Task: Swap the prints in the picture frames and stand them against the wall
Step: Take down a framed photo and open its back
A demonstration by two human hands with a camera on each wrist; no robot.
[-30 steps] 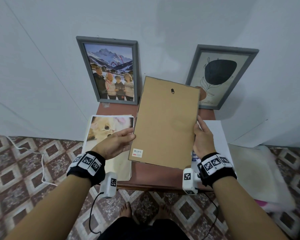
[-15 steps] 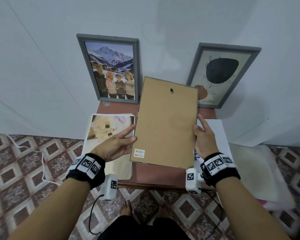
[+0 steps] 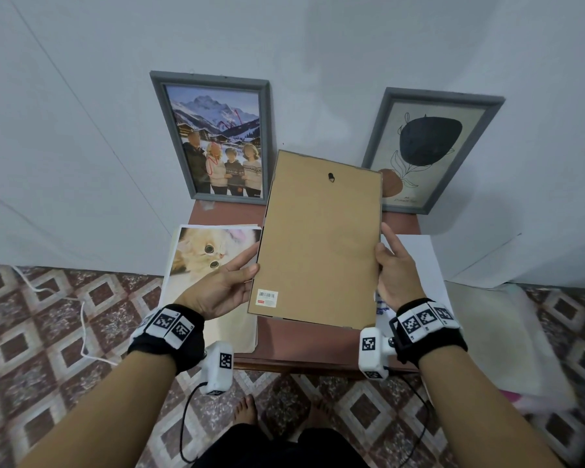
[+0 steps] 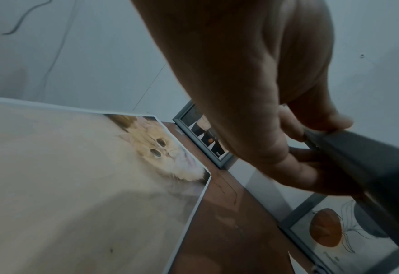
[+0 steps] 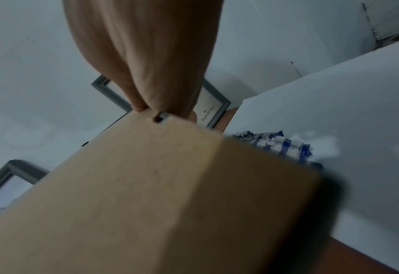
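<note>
A picture frame point(image 3: 320, 241), brown backing toward the person, is held above the small table point(image 3: 402, 222), its left edge gripped by the left hand point(image 3: 222, 285) and its right edge by the right hand point(image 3: 394, 271). A cat print point(image 3: 210, 261) lies below on the left; two framed prints point(image 3: 217, 140) lean on the wall point(image 3: 318, 45).

White cable point(image 3: 81, 319) on patterned floor tiles point(image 3: 31, 349); pale cushion point(image 3: 493, 336) right.

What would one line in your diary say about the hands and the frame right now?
left hand: grips left edge | right hand: grips right edge | held: grey picture frame with brown cardboard back, back up | cat print: flat on table
</note>
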